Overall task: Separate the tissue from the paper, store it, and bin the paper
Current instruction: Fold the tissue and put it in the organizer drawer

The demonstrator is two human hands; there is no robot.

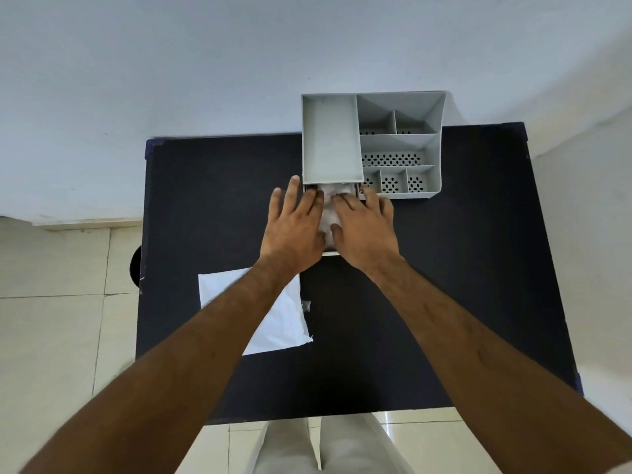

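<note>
A grey desk organiser [400, 145] stands at the back of the black table [444, 268]. Its lower drawer [330, 253] is pulled out toward me, with white tissue [328, 213] lying in it. My left hand [294, 230] and my right hand [364, 230] both rest flat on the tissue with fingers spread, pressing it down, and they hide most of the drawer. A white sheet of paper [284, 319] lies flat on the table near its left side, partly under my left forearm.
The organiser's top has one large tray and several smaller perforated compartments, all bare. A small scrap [306, 305] lies by the paper's right edge. A dark round object [135, 266] shows on the tiled floor beside the table's left edge. A white wall stands behind.
</note>
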